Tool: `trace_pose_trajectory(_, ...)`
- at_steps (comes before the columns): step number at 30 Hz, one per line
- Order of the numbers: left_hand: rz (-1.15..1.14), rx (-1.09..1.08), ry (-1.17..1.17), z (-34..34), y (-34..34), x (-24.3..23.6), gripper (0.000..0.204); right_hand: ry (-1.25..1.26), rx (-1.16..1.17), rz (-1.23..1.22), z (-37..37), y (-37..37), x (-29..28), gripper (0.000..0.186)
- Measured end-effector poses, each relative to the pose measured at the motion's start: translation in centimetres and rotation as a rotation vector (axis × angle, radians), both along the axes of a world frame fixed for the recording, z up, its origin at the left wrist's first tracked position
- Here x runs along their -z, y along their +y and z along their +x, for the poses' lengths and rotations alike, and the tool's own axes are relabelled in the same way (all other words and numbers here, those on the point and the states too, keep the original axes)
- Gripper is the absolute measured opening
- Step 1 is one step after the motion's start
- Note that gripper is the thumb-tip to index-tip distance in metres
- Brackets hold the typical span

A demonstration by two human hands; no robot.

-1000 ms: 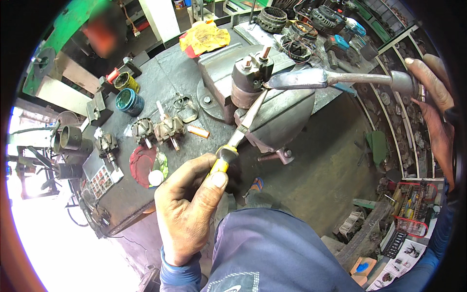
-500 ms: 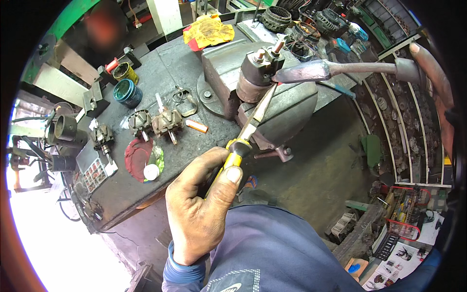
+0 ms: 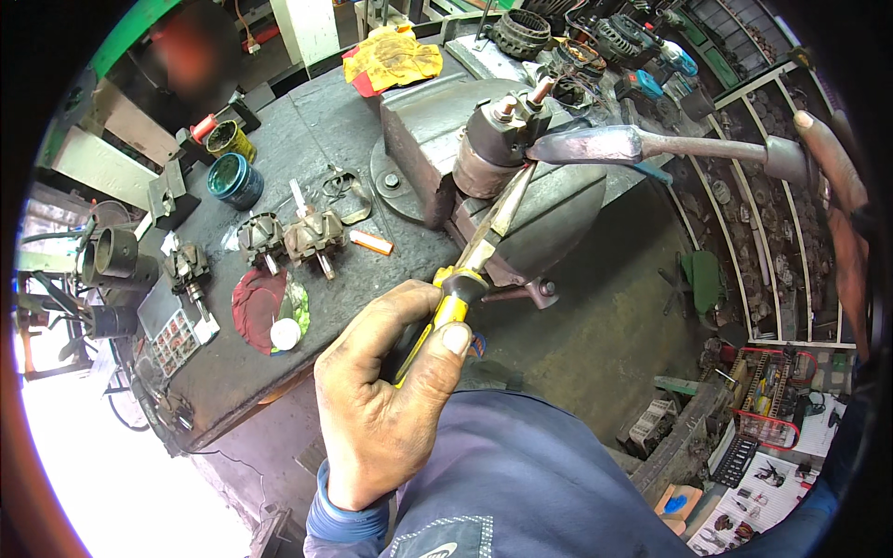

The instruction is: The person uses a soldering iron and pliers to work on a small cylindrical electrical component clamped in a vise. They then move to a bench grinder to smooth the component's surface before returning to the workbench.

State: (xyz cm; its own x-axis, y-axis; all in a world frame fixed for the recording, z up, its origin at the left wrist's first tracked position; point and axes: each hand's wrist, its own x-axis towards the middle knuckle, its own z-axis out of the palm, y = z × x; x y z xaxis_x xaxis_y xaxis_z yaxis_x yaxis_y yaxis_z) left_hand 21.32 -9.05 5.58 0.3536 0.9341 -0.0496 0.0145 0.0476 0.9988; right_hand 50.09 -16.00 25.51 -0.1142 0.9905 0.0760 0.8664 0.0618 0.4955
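Observation:
My left hand is closed around long-nose pliers with yellow and black grips. Their narrow jaws point up and right, and the tips meet the lower right side of a dark cylindrical solenoid. Two copper-coloured threaded studs stand on the solenoid's top; it sits upright at the jaws of a large metal vise. From the right comes a heavy soldering iron, its thick wedge-shaped head against the solenoid just above the plier tips. My right hand, partly lost in the dark rim, grips the iron's handle end.
On the bench to the left lie several rotors, an orange-and-white box, a blue tin and a red cloth. Behind the vise is a yellow cloth. Parts shelves line the right.
The view has shifted slightly, moving the bench items a little left. Both hands keep their holds, with the plier tips and the iron's head still at the solenoid's side.

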Motion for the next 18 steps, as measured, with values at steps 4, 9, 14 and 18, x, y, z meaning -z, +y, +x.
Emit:
trace_pose_trajectory(4, 0.094, -0.004, 0.032, -0.2, 0.2, 0.4, 0.029, -0.005, 0.004, -0.001, -0.4, -0.2, 0.2, 0.041)
trace_pose_trajectory(9, 0.143, 0.017, 0.071, -0.6, 0.4, 0.2, 0.028, -0.009, 0.011, 0.001, -0.6, -0.8, 0.2, 0.040)
trace_pose_trajectory(14, 0.182, 0.035, 0.062, -0.8, 0.5, 0.3, 0.029, -0.018, 0.018, 0.016, -0.8, -1.2, -0.2, 0.039)
trace_pose_trajectory(18, 0.241, 0.042, 0.097, -1.1, 0.6, 0.5, 0.031, -0.017, 0.032, 0.031, -0.8, -1.8, -0.3, 0.038)
